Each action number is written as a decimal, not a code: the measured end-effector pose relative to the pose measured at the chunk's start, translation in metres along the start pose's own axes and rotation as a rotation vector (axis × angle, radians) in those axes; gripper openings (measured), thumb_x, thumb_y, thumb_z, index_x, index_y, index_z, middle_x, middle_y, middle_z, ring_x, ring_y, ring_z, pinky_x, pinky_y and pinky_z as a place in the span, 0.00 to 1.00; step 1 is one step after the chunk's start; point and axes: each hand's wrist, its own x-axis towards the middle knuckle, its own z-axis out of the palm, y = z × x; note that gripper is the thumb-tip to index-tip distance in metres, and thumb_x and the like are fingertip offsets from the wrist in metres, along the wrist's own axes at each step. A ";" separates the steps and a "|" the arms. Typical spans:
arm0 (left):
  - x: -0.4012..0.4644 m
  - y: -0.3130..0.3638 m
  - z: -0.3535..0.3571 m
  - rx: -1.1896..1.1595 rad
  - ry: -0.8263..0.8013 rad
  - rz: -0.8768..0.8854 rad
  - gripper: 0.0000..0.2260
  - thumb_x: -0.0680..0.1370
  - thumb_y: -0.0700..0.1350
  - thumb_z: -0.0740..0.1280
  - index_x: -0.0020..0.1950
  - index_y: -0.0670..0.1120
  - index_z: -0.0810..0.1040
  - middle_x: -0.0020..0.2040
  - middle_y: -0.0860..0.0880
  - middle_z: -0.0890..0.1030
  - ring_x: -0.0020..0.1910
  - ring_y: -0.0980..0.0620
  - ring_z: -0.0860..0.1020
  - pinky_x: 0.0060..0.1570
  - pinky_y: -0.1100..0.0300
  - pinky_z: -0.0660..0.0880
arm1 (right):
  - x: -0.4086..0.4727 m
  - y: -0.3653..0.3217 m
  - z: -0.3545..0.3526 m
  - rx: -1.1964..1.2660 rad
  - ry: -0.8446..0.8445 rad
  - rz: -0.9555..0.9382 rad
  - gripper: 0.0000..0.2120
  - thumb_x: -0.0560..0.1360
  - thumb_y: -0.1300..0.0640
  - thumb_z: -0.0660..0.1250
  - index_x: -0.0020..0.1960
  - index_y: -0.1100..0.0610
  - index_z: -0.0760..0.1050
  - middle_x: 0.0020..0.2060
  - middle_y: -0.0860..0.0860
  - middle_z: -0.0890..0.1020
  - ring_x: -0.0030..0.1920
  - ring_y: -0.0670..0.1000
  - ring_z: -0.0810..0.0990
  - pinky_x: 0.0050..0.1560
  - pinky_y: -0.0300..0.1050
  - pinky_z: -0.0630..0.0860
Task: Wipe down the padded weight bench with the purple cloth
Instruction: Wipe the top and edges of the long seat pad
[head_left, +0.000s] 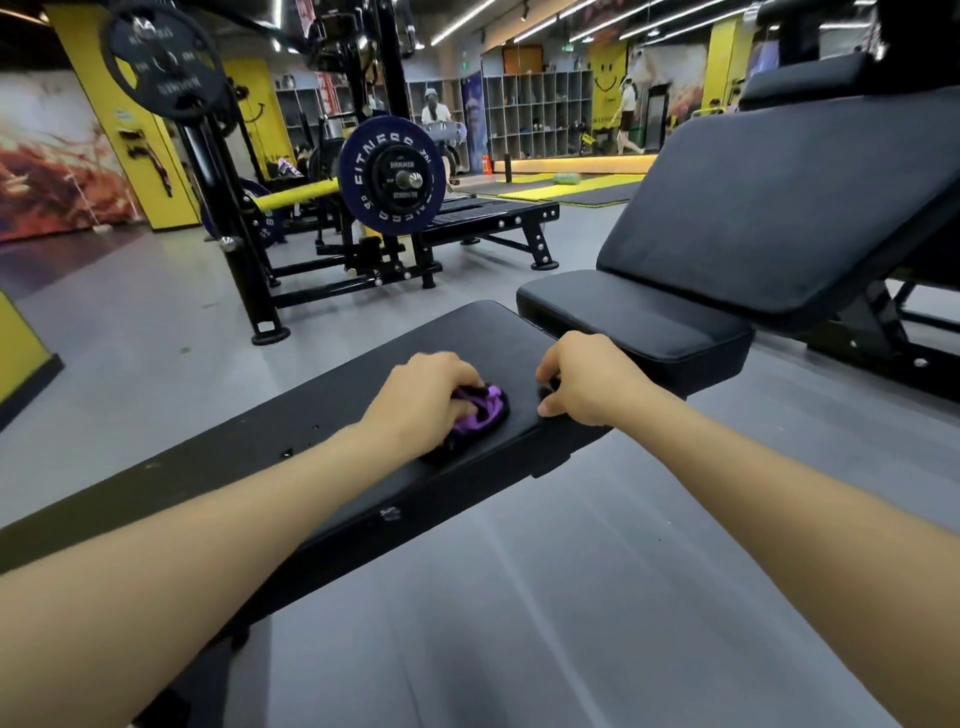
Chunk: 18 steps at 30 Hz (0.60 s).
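Both my hands are down on the black bench (291, 441), the left one bunching the purple cloth (480, 410).

Beyond the bench's far end stands a bigger incline bench (779, 208), its seat pad just past my right hand, and to the left a black rack (228, 218) carries a blue plate (393, 174) with another plate (162, 62) high above. Grey floor (597, 597) lies all around. The bench runs diagonally under my forearms, its padding matte black with a few water drops (301, 441) near the left edge. My left hand (423, 400) curls round the crumpled cloth, pressing it onto the pad near the far end. My right hand (592, 382) rests just beside, its curled fingers at the pad's near edge.
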 end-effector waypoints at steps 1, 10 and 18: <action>-0.006 0.000 -0.001 -0.004 0.000 0.028 0.13 0.76 0.42 0.67 0.60 0.50 0.78 0.57 0.50 0.78 0.58 0.47 0.74 0.54 0.55 0.70 | 0.004 -0.002 0.001 0.002 -0.001 -0.003 0.18 0.70 0.56 0.74 0.58 0.58 0.78 0.53 0.57 0.81 0.52 0.58 0.80 0.54 0.52 0.78; 0.063 -0.038 0.019 -0.022 0.041 -0.153 0.14 0.75 0.35 0.63 0.60 0.43 0.76 0.58 0.42 0.76 0.57 0.41 0.74 0.47 0.57 0.66 | 0.021 -0.011 0.015 -0.053 -0.011 -0.042 0.15 0.72 0.50 0.72 0.56 0.53 0.79 0.54 0.54 0.79 0.54 0.57 0.77 0.54 0.52 0.77; 0.021 -0.048 0.004 -0.056 -0.092 0.043 0.18 0.76 0.46 0.66 0.66 0.51 0.73 0.64 0.51 0.74 0.62 0.48 0.73 0.62 0.53 0.69 | 0.042 -0.017 0.018 -0.043 0.031 -0.038 0.15 0.74 0.50 0.69 0.59 0.52 0.78 0.60 0.55 0.76 0.61 0.58 0.73 0.61 0.54 0.73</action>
